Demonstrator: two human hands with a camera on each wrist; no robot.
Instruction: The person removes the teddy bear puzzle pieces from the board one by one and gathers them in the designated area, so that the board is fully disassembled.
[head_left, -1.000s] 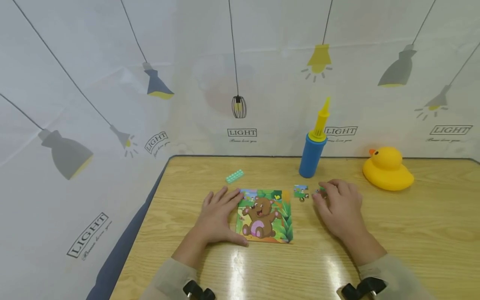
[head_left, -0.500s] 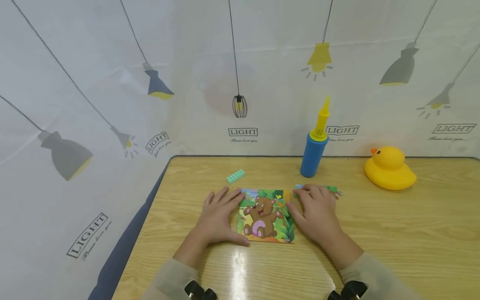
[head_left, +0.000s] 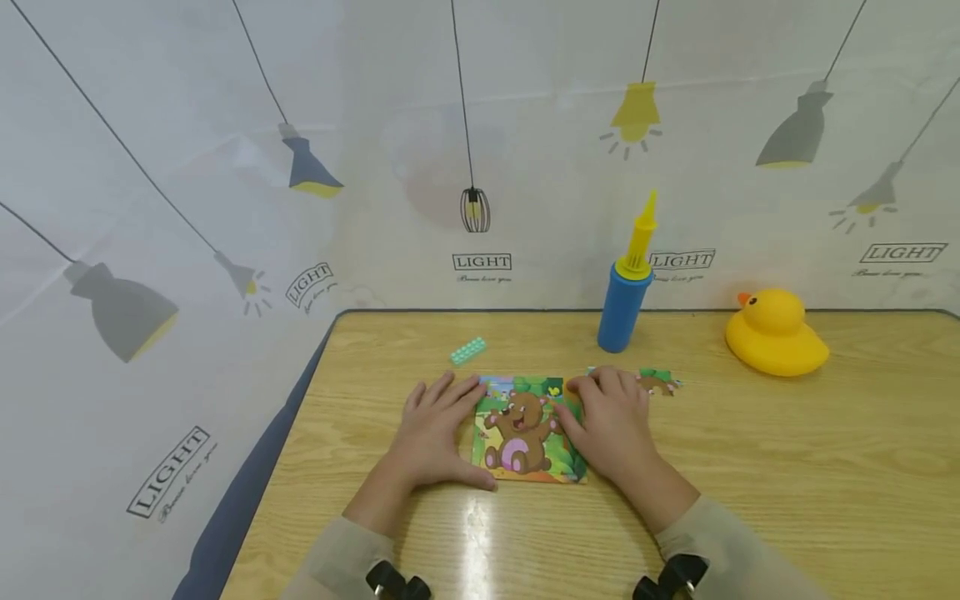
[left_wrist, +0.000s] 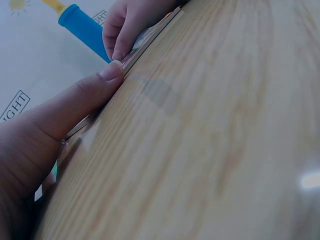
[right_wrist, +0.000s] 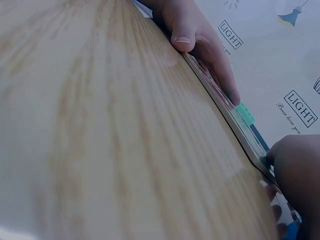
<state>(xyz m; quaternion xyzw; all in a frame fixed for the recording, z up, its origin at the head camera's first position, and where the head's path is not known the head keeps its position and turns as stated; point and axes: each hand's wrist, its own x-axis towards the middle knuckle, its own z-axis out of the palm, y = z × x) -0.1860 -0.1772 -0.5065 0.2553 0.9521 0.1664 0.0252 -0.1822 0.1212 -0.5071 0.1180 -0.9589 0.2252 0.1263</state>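
Note:
A square jigsaw puzzle [head_left: 517,442] with a brown bear picture lies flat on the table in the head view. My left hand [head_left: 435,433] is spread along its left side, fingertips at the top left corner and thumb at the lower edge. My right hand [head_left: 615,425] touches the puzzle's upper right part, thumb and fingertips on its face, covering some of that side. In the left wrist view, my left thumb [left_wrist: 107,75] rests at the puzzle's edge. Loose puzzle pieces [head_left: 662,382] show beyond my right hand, partly hidden by it.
A teal toy brick [head_left: 468,351] lies behind the puzzle. A blue and yellow hand pump [head_left: 624,304] stands upright near the table's back edge. A yellow rubber duck [head_left: 776,337] sits at the back right. The wooden table [head_left: 825,483] meets a lamp-printed backdrop [head_left: 390,167].
My right hand has moved left from the loose pieces onto the puzzle's right side, uncovering the piece farther right. My left hand has stayed at the puzzle's left side.

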